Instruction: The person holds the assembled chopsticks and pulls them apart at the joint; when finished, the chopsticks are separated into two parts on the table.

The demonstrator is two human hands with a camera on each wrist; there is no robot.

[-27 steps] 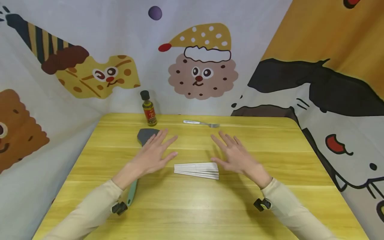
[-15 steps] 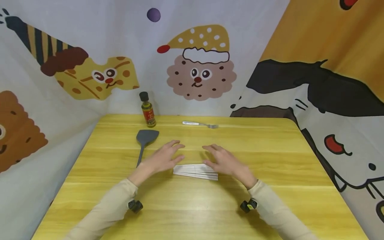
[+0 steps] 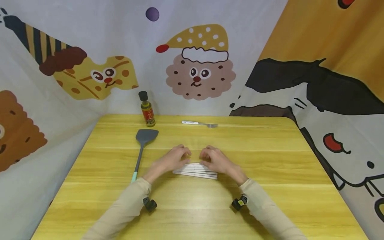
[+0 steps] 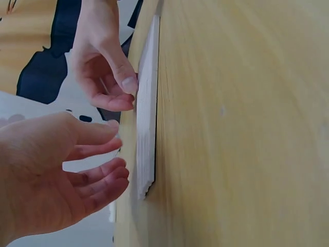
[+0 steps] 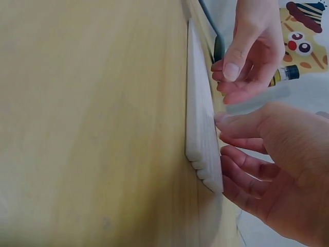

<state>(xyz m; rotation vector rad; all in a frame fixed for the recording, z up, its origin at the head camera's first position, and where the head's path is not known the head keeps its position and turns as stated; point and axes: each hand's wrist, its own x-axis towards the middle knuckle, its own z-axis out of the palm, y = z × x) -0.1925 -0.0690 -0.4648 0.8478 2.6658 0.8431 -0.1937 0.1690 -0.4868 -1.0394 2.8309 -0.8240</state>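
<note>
A white pleated piece [image 3: 195, 171], made of narrow folded strips and wider at its right end, lies flat on the wooden table [image 3: 192, 213]. Over its far left part hovers my left hand [image 3: 174, 159], fingers loosely bent and nothing between them in the left wrist view. My right hand [image 3: 217, 160] is at its far right part. In the right wrist view, the right thumb and fingertips [image 5: 226, 121] come right up to the far edge of the pleated piece [image 5: 200, 118], its stepped end showing nearby. Both hands face each other with a small gap between.
A spatula [image 3: 147, 135] with a grey blade lies left, its green handle partly behind the left sleeve [image 3: 126, 200]. An oil bottle [image 3: 148, 113] stands at the back left. A fork [image 3: 199, 124] lies near the back edge, before a cartoon-printed curtain [image 3: 120, 20].
Both hands have come inward and lower toward the pleated piece, and their spread fingers have bent. The spatula's blade, partly covered before, now shows whole.
</note>
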